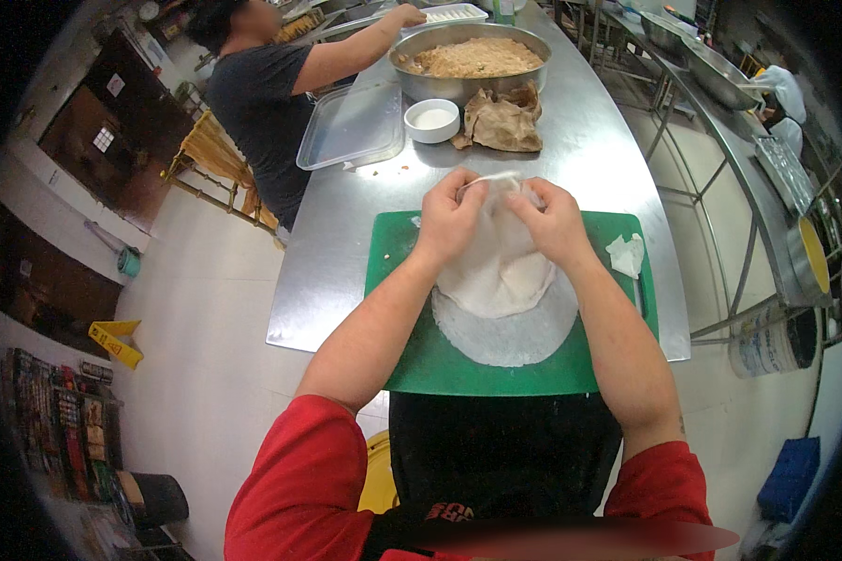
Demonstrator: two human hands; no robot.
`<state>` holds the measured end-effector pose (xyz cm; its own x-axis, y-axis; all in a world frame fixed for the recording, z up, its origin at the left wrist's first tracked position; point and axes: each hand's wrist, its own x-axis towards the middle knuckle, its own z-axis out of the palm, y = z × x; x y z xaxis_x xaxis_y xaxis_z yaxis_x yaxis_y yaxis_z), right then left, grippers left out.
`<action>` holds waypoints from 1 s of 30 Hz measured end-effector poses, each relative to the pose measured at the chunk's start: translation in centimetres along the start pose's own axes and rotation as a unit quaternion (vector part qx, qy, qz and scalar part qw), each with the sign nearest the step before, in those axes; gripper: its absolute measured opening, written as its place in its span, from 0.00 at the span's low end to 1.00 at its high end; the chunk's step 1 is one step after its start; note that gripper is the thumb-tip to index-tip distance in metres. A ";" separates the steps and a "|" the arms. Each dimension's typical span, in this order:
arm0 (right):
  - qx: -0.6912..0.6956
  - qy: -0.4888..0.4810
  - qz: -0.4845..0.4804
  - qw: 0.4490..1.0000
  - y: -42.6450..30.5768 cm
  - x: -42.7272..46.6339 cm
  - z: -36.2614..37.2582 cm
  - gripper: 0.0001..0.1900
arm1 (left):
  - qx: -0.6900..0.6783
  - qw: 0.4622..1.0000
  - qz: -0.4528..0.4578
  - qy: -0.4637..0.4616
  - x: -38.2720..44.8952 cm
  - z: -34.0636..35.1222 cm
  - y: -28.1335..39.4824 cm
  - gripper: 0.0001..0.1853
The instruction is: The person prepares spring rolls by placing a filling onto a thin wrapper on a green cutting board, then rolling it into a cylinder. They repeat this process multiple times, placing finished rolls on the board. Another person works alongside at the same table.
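Both my hands pinch the far edge of a thin, round white wrapper (495, 259), lifting it off the stack. My left hand (452, 217) grips its left side and my right hand (549, 221) its right side, with the thumbs close together. The lifted wrapper droops in folds towards me. Under it, a flat round wrapper or stack of wrappers (505, 343) lies on a green cutting board (407, 365). A torn wrapper scrap (626, 255) rests at the board's right side, above a narrow object that is partly in the handle slot.
Beyond the board stand a crumpled brown paper bag (506, 123), a small white bowl (432, 120), a clear plastic lid (354, 126) and a large metal basin (470, 84) of shredded filling. A co-worker (266, 105) at the left reaches towards a white tray (456, 14). A steel table (730, 140) runs along the right.
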<state>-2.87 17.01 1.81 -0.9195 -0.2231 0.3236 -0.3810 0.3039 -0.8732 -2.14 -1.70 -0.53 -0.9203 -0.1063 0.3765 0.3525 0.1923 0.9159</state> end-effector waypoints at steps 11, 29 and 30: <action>-0.084 0.063 -0.023 0.994 -0.2 0.0 0.0 0.14 | 0.123 0.991 -0.005 0.044 -0.4 0.3 2.2 0.13; -0.142 0.170 0.038 0.974 2.9 2.2 -2.3 0.14 | 0.203 0.955 -0.013 0.216 1.9 -2.4 0.2 0.15; -0.144 0.165 0.049 0.974 3.1 2.2 -2.4 0.14 | 0.217 0.953 -0.019 0.209 2.0 -2.7 0.3 0.16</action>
<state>-6.32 19.63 0.71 -0.9157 0.1156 0.3850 -0.2574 0.5670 -0.7825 -3.39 -4.50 0.82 -0.7505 -0.4834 0.4507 0.1340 0.5565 0.8200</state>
